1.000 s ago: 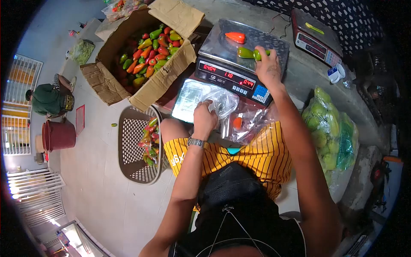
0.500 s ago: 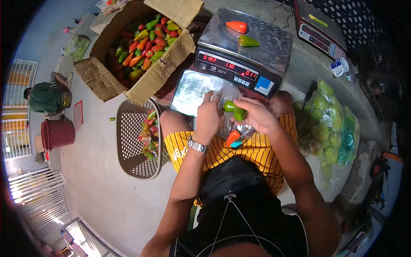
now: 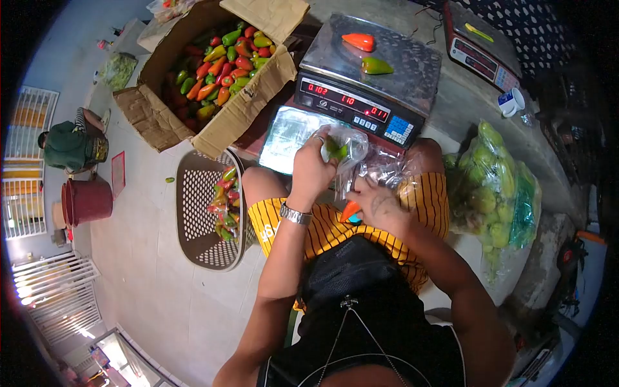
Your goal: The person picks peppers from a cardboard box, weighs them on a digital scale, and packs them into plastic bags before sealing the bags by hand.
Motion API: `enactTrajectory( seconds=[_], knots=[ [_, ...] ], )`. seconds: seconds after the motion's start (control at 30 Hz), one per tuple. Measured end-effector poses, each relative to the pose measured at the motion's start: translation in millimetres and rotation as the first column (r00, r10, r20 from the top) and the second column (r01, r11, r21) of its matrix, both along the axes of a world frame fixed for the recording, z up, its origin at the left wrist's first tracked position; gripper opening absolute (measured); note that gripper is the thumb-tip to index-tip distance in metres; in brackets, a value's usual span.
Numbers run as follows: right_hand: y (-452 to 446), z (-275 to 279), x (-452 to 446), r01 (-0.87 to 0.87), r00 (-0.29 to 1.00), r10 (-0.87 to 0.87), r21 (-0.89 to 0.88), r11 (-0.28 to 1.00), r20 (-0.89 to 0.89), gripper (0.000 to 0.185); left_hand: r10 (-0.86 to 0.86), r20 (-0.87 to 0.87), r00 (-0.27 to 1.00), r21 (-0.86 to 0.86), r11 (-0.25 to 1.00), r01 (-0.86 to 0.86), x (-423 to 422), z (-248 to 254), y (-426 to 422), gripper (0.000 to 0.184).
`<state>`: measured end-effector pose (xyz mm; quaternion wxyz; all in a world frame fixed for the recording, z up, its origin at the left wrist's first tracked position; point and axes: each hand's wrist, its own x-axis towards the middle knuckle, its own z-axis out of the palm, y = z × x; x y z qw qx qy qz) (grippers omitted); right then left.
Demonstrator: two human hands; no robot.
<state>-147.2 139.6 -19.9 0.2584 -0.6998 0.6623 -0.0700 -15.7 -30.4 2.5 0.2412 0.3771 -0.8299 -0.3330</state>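
Note:
My left hand (image 3: 311, 166), with a ring and a metal-band watch, is closed on a clear plastic bag (image 3: 356, 143). Green pepper (image 3: 335, 149) shows through the plastic, just beyond my fingertips. Over my lap, my right hand (image 3: 380, 205) has its fingers closed around an orange-red pepper (image 3: 349, 210), partly covering it. More crumpled clear plastic (image 3: 390, 169) lies on my thigh beyond that hand. On the digital scale (image 3: 345, 98) in front rest a red pepper (image 3: 358, 42) and a green pepper (image 3: 376, 66).
An open cardboard box (image 3: 261, 106) of mixed peppers stands front left. Below it is a plastic basket (image 3: 193, 248) holding bagged peppers. A stack of clear bags (image 3: 284, 138) lies before the scale. At right are a bag of green produce (image 3: 487, 168), a cup (image 3: 509, 102) and another scale (image 3: 474, 58).
The green pepper passed from my right hand into the bag at my left hand. My right hand moved down to the orange-red pepper on my lap. The bag has opened out.

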Motion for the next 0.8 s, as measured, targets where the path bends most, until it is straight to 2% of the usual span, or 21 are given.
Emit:
enactTrajectory(
  seconds=[0.03,0.13,0.23,0.27,0.37,0.4,0.5,0.53,0.63,0.67,0.7,0.73,0.77,0.8],
  knots=[
    [1.1,-8.6,0.5,0.001,1.0,-0.001,-0.014,1.0,0.003,0.037,-0.005,-0.02,1.0,-0.035,0.999,0.004,-0.6,1.7,-1.8,0.069],
    [0.5,-10.0,3.0,0.01,1.0,-0.01,0.002,1.0,0.009,0.039,0.007,0.02,1.0,0.023,1.0,-0.008,4.8,6.6,-4.0,0.07],
    [6.3,22.7,-0.4,0.117,0.987,-0.101,-0.133,0.984,0.122,0.038,-0.002,0.031,1.0,0.013,1.0,0.002,7.3,8.6,-6.7,0.07],
    [3.4,52.6,-2.1,0.239,0.947,-0.235,0.005,0.971,0.218,0.037,-0.003,0.062,0.998,0.025,1.0,0.001,8.4,14.4,-5.5,0.071],
    [-7.3,96.8,-15.1,0.573,0.709,-0.551,0.095,0.814,0.44,0.037,-0.013,0.063,0.998,0.035,0.999,0.011,10.4,18.4,-2.6,0.072],
    [-12.8,91.1,-16.8,0.583,0.807,-0.502,-0.288,0.76,0.311,0.037,-0.022,0.044,0.999,0.017,1.0,0.022,9.3,18.2,-1.2,0.072],
    [-33.6,85.6,-17.7,0.527,0.849,-0.463,-0.452,0.719,0.254,0.036,-0.061,-0.016,0.998,-0.074,0.995,0.06,4.5,17.9,3.7,0.072],
    [-43.4,78.8,-16.4,0.487,0.873,-0.385,-0.498,0.717,0.299,0.034,-0.063,0.001,0.998,-0.047,0.997,0.063,3.0,20.3,5.6,0.072],
    [-68.6,94.8,-16.5,0.502,0.784,-0.328,-0.228,0.834,0.526,0.033,-0.059,0.065,0.996,0.011,0.998,0.059,5.4,30.8,10.4,0.07],
    [-83.8,87.7,-30.9,0.497,0.809,-0.301,-0.315,0.808,0.504,0.031,-0.052,0.092,0.994,0.02,0.999,0.05,7.9,33.4,11.3,0.069],
    [-104.3,83.4,-50.0,0.496,0.851,-0.301,-0.47,0.73,0.43,0.029,-0.043,0.12,0.992,0.031,0.999,0.039,10.7,34.8,11.6,0.069],
    [-130.3,77.1,-73.3,0.439,0.899,-0.3,-0.658,0.612,0.32,0.034,-0.056,0.045,0.997,-0.092,0.994,0.06,13.5,26.2,9.6,0.07],
    [-153.5,81.5,-98.0,0.337,0.931,-0.335,-0.693,0.637,0.145,0.048,-0.052,0.044,0.998,-0.068,0.996,0.055,15.7,28.0,10.6,0.07],
    [-176.0,79.7,-126.4,0.278,0.947,-0.316,-0.64,0.716,0.058,0.072,-0.049,0.041,0.998,-0.045,0.998,0.051,17.2,31.6,11.4,0.071]
  ],
)
